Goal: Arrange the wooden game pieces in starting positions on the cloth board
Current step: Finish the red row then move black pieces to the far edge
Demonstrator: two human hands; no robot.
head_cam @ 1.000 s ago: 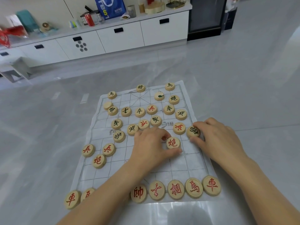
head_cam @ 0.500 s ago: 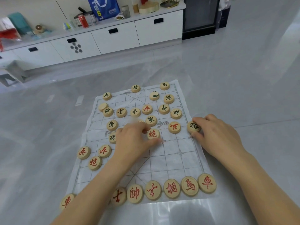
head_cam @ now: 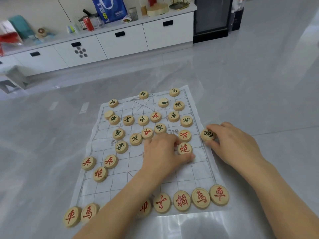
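A red-lettered wooden piece [head_cam: 184,148] sits on the right half of the cloth board [head_cam: 120,187], pinched between the thumb and fingers of the person's left hand [head_cam: 160,152]. Just to the right, at the cloth's right edge, the right hand [head_cam: 233,145] curls its fingers and thumb around a black-lettered piece [head_cam: 207,134]. Black and red pieces lie mixed across the far half of the board. A row of red pieces [head_cam: 182,200] lines the near edge, partly hidden by the left forearm. Three more red pieces [head_cam: 99,174] cluster at the left. The board lies on a glossy grey floor [head_cam: 259,100]. A white cabinet [head_cam: 120,44] carrying a blue bag [head_cam: 110,9] stands at the far wall.
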